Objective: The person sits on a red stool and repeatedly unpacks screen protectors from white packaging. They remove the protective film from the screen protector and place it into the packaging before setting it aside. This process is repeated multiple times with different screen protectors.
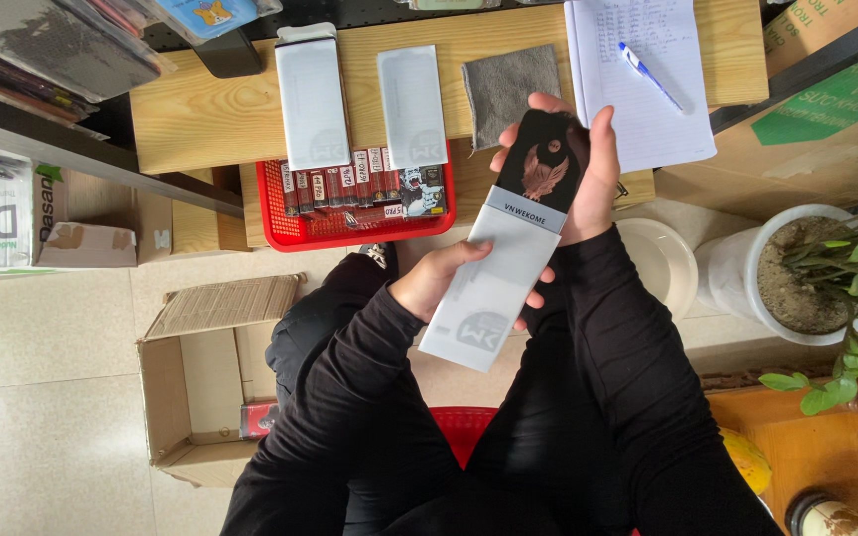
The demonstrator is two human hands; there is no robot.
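My left hand (441,278) grips a long white packaging sleeve (488,288) from its left side, above my lap. A black phone case with a bird-like picture (546,159) sticks halfway out of the sleeve's top end. My right hand (588,174) is wrapped around that case, fingers on its upper edge and right side. Both arms wear black sleeves. Two more white sleeves (312,99) (412,104) lie flat on the low wooden table (200,109) ahead.
A red basket (280,233) of packaged cases sits at the table's front. A grey cloth (508,84), a notebook (637,89) with a blue pen (650,74), an open cardboard box (205,377) on the floor, a white bowl (662,263) and a potted plant (816,273) surround me.
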